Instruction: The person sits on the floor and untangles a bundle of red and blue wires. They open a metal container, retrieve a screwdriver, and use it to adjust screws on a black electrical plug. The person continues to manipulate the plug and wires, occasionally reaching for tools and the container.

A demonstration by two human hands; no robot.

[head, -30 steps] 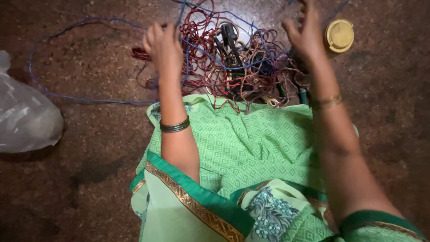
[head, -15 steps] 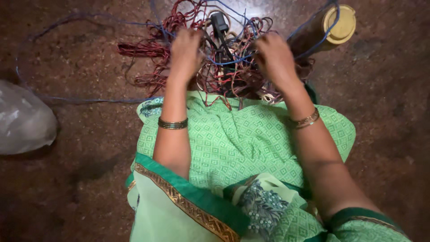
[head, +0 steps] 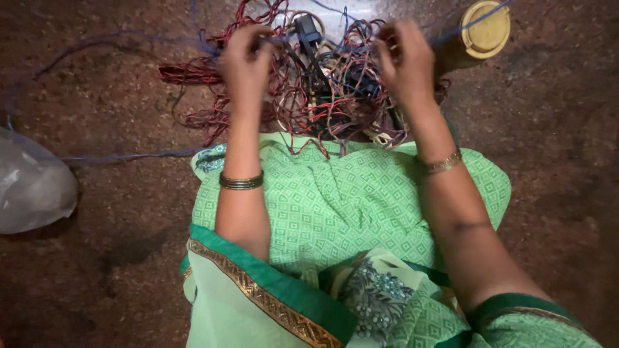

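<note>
I see my left hand [head: 247,61] and right hand [head: 405,59] both raised over the tangle of red and blue wires [head: 316,90] on the floor [head: 116,96], fingers pinched on strands. A black plug [head: 308,29] sits between them. A yellow-lidded jar [head: 480,35] lies beside the right hand; a plastic bag [head: 32,187] lies well apart.

Speckled dark brown stone floor [head: 97,270], dimly lit, brighter at top

A crumpled clear plastic bag [head: 32,190] lay at the left on the brown floor [head: 116,258]. A round yellow-lidded container [head: 480,32] stood at the upper right.
</note>
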